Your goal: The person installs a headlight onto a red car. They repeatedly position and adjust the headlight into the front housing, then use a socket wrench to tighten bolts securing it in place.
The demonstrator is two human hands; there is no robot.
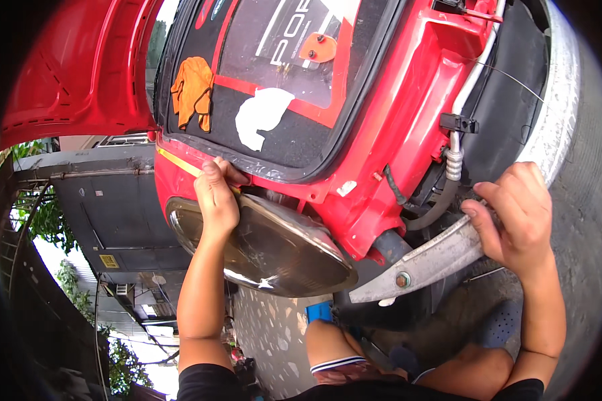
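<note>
A large headlight (291, 250) with a dull, smoky lens sits tilted at the corner of a red car body (374, 180). My left hand (219, 200) is closed at its upper edge, with the fingertips hidden behind it. A gap with dark parts shows between the headlight and the body. On the right, my right hand (517, 217) wraps round a long grey metal bumper beam (428, 260). The near end of that beam tapers and carries a bolt (403, 279). Yellow tape (179, 162) runs along the fender beside my left hand.
An orange glove (192, 93) and a crumpled white cloth (261, 117) lie in the lined front compartment. The raised red hood (73, 67) stands at upper left. A hose (438, 200) and a metal pipe (456, 144) run behind the beam. Below is a speckled floor (267, 334).
</note>
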